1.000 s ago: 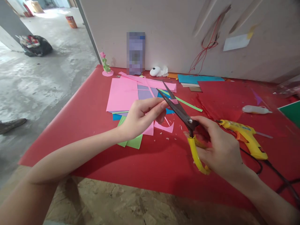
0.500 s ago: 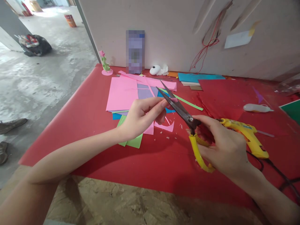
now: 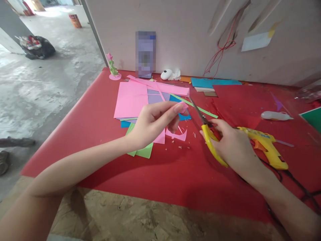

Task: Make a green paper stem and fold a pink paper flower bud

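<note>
Between thumb and fingertips, my left hand point(image 3: 156, 122) pinches a small piece of pink paper point(image 3: 185, 107), mostly covered by the fingers. My right hand point(image 3: 234, 144) grips a pair of scissors point(image 3: 210, 142) by the yellow handles. The dark blades point up and left, just right of the pink piece and apart from it. Under and behind my left hand lie pink sheets point(image 3: 130, 100), a purple sheet point(image 3: 154, 95), blue paper and green paper point(image 3: 144, 151). A curved pink offcut point(image 3: 177, 135) rests on the red table near tiny scraps.
To the right lie a yellow glue gun point(image 3: 267, 144) with its cable and a white bottle point(image 3: 276, 115). A paper flower point(image 3: 112, 67), a phone point(image 3: 145, 55) and a white case point(image 3: 166, 74) stand along the wall. Blue sheets point(image 3: 215, 82) lie at the back.
The scissors have moved right and down, away from the pink piece, and their blades look closer together. My left hand keeps its pinch almost in place. A foot at the left has shifted.
</note>
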A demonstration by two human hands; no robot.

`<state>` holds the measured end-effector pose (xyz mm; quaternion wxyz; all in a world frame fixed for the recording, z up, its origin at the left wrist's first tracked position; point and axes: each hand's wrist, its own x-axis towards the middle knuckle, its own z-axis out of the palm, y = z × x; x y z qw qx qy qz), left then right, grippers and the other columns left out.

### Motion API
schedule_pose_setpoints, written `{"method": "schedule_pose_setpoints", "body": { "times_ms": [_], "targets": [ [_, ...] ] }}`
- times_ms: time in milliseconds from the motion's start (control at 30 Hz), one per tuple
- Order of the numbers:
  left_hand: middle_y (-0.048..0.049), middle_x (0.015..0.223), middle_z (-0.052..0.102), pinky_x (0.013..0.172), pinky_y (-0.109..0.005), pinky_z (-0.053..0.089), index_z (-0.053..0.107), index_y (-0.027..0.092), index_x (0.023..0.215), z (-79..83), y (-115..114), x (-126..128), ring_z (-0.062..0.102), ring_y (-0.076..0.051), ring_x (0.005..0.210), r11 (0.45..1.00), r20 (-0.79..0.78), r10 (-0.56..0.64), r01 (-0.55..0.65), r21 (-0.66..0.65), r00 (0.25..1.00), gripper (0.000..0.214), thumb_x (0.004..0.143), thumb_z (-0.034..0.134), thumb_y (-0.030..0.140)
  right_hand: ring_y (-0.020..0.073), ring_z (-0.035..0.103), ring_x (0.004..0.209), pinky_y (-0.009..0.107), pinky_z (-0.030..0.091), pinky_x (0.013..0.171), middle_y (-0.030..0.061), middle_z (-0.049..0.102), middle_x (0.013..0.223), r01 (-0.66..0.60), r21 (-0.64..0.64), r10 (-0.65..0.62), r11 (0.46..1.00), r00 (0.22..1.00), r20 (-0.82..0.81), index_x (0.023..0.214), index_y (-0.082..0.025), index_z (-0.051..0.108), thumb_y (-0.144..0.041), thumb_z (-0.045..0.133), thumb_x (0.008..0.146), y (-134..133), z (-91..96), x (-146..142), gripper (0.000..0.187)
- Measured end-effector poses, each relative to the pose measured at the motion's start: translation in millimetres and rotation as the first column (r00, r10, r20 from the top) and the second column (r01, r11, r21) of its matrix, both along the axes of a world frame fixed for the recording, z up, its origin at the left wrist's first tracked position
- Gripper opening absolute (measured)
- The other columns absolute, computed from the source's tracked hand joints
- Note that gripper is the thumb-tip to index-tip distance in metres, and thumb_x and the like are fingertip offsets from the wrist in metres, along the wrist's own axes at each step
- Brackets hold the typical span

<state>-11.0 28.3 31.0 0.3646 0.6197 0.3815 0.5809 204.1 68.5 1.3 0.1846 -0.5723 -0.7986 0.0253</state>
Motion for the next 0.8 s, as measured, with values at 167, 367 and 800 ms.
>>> {"method": "schedule_pose_setpoints", "body": {
  "times_ms": [167,367,800],
  "targets": [
    [0.0054,0.048,0.053,0.056,-0.018,0.048,0.068,0.017,0.075,3.9,-4.5,1.3,0.052,-0.003,0.045,0.998,0.014,-0.062,0.062,-0.017,0.998,0.027,0.091,0.05,0.03,0.0288,0.064,0.069,0.032,0.043,0.054,0.0108,0.066,0.073,0.036,-0.131,-0.024,0.991,0.996,0.091,0.101,-0.013,0.063,-0.028,0.057,0.076,23.8,-21.1,7.9,0.029],
    [0.0053,0.044,0.05,0.05,-0.018,0.046,0.064,0.017,0.066,7.9,-7.9,1.2,0.05,-0.004,0.042,0.986,0.018,-0.127,0.128,-0.106,0.992,0.034,0.088,0.054,0.04,0.0319,0.063,0.084,0.042,0.049,0.066,0.0142,0.066,0.095,-0.033,-0.065,0.038,0.997,0.996,0.076,0.112,-0.012,0.06,-0.031,0.059,0.079,16.3,-16.3,7.8,0.038],
    [0.0061,0.045,0.046,0.048,-0.014,0.04,0.071,0.015,0.077,15.0,-20.2,5.2,0.046,-0.002,0.044,0.918,0.156,-0.288,0.319,-0.234,0.945,0.025,0.088,0.055,0.031,0.0061,0.058,0.085,0.018,0.05,0.076,-0.0007,0.063,0.094,-0.583,0.373,0.691,0.722,0.632,-0.35,0.106,-0.02,0.06,-0.013,0.065,0.079,-25.0,57.4,-28.4,0.029]
  ]
}}
